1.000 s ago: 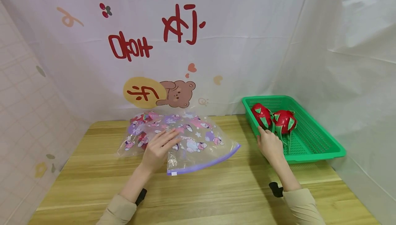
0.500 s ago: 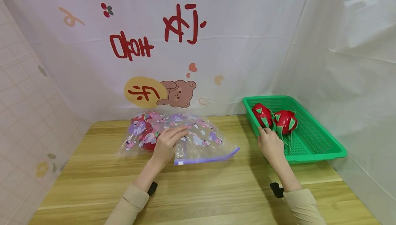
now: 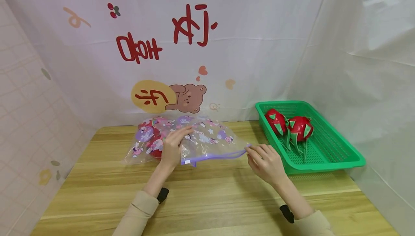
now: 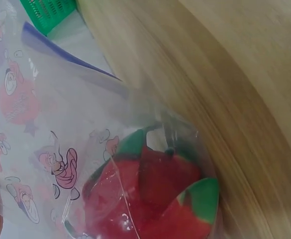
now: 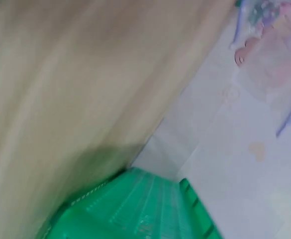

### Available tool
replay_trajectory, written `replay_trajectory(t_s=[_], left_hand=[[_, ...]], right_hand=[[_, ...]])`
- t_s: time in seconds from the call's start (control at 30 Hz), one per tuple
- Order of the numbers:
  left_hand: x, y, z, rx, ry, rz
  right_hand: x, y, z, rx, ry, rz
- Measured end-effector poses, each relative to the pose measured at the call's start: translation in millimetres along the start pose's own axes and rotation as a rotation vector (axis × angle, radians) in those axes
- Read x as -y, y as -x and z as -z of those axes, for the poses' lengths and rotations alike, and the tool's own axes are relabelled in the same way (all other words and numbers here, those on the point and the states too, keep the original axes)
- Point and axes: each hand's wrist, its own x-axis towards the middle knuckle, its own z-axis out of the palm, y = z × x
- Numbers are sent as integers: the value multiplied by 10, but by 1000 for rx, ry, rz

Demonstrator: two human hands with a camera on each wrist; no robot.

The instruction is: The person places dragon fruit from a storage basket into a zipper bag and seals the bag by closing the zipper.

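A clear zip bag (image 3: 207,138) with pink and purple cartoon prints has a purple zip edge facing the person. Through its plastic at the left show red toy dragon fruits with green leaf tips, one dragon fruit (image 4: 150,194) large in the left wrist view. My left hand (image 3: 172,147) grips the bag's near left side, its thumb hidden. At the right end of the zip edge, my right hand (image 3: 266,162) pinches the purple strip, the two lips slightly parted. Two more dragon fruits, one red fruit (image 3: 276,121) and its neighbour fruit (image 3: 300,128), lie in a green basket (image 3: 334,162).
The basket stands right of the bag, close by my right forearm, near the right wall. Under everything is a wooden table (image 3: 207,203). A white printed curtain (image 3: 253,48) hangs behind it. Each wrist wears a black strap.
My right hand left the basket's near left edge and moved left to the bag's zip corner. My left hand shifted right, then slightly up, and the bag's zip edge rose.
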Motion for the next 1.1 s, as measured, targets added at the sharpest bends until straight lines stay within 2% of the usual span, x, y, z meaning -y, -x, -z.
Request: replay_trajectory(t_s=[0.1,0.2,0.37,0.43,0.53,0.63,0.7,0.77,0.83,0.9,0.97,1.0,1.1], left_hand=[[4,-2,-8,-16,23,30],[4,5,-19,-21,42,53],[-2,6,-28,-21,91,89],[-5,3,-22,4,115,98],[4,2,8,89,139,86],[22,-8,79,235,127,56],[27,-29,154,360,84,35],[8,-64,254,514,23,30],[-49,-109,368,671,-23,49],[-132,-153,465,781,-55,85],[-245,-197,523,819,-56,96],[-303,-212,532,810,-51,88],[-472,-230,496,738,-51,-12]], right_hand=[[79,-20,-50,-51,1,102],[127,-39,-94,-96,2,157],[175,-86,-142,-157,24,198],[173,-94,-158,-166,26,189],[148,-85,-176,-167,22,155],[106,-53,-182,-161,22,116],[81,-29,-182,-154,28,101],[61,-10,-179,-150,36,91],[47,3,-177,-149,44,86],[39,10,-177,-151,47,84],[36,13,-181,-149,48,83],[36,11,-184,-148,48,83],[38,8,-195,-139,50,84]])
